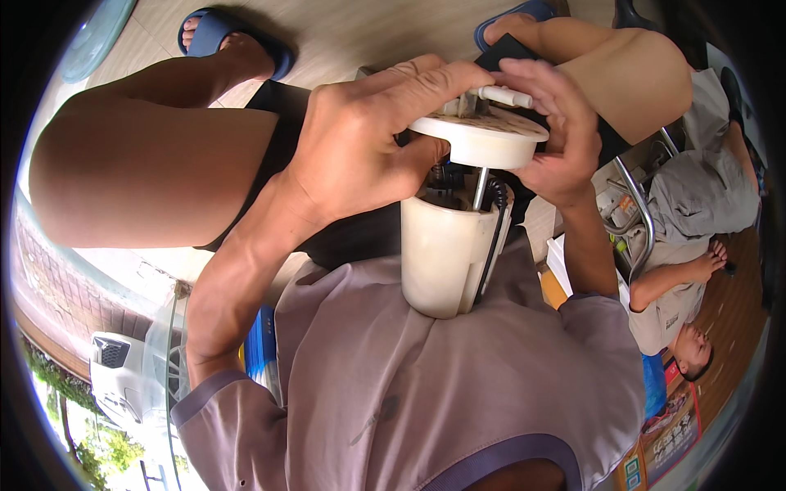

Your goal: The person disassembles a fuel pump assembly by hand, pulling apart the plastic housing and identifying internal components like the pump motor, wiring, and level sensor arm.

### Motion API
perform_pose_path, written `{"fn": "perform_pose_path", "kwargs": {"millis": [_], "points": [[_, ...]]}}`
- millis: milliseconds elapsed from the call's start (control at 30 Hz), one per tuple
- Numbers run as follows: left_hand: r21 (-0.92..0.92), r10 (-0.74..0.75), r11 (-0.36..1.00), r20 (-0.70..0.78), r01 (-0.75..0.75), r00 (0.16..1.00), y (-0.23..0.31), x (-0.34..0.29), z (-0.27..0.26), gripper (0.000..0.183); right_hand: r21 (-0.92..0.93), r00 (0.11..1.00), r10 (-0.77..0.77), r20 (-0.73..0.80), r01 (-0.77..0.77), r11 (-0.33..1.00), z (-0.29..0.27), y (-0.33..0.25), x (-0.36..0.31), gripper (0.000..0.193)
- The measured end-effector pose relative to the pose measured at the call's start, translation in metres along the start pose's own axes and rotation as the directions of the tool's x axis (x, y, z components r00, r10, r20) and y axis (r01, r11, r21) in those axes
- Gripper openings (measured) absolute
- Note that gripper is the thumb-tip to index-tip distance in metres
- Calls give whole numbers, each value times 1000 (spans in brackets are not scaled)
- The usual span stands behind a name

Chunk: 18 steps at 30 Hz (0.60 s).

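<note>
Over my lap is a fuel pump assembly (pixel 442 254) with an off-white plastic cup body, its lower end against my shirt. Above the cup sits its round white flange (pixel 491 151), joined by a metal rod (pixel 481 188) and a black corrugated hose (pixel 498 196). The flange top looks brown and stained and carries a white pipe stub (pixel 506 96). Gripping the flange from the left, my left hand (pixel 360 135) has its thumb under the rim and its fingers over the top. My right hand (pixel 565 131) curls around the right edge, fingers bent beside the stub.
My bare knees stand either side, with blue slippers (pixel 233 37) on the tiled floor (pixel 344 33). At the right, another person (pixel 696 245) sits near a metal chair frame (pixel 634 204), hands together. A white car (pixel 123 368) shows beyond glass at the lower left.
</note>
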<state>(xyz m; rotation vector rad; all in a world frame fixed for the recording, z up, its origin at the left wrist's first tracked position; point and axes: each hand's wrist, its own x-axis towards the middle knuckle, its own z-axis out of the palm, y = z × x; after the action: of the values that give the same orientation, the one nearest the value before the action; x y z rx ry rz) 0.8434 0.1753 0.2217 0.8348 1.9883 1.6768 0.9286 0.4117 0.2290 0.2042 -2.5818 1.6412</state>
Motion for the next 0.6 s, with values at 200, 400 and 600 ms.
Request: {"fn": "perform_pose_path", "kwargs": {"millis": [200, 400, 600], "points": [[-33, -10, 999, 30, 10, 1000, 3, 4, 2, 66, -108, 968, 197, 152, -182, 977, -18, -14, 2, 95], [-28, -8, 1000, 18, 8, 1000, 3, 1, 1, 68, -267, 938, 258, 233, -193, 944, -49, -48, 3, 86], [27, 32, 999, -45, -31, 998, 2, 4, 6, 66, -284, 857, 513, -45, -504, 816, -36, -91, -9, 80]]}}
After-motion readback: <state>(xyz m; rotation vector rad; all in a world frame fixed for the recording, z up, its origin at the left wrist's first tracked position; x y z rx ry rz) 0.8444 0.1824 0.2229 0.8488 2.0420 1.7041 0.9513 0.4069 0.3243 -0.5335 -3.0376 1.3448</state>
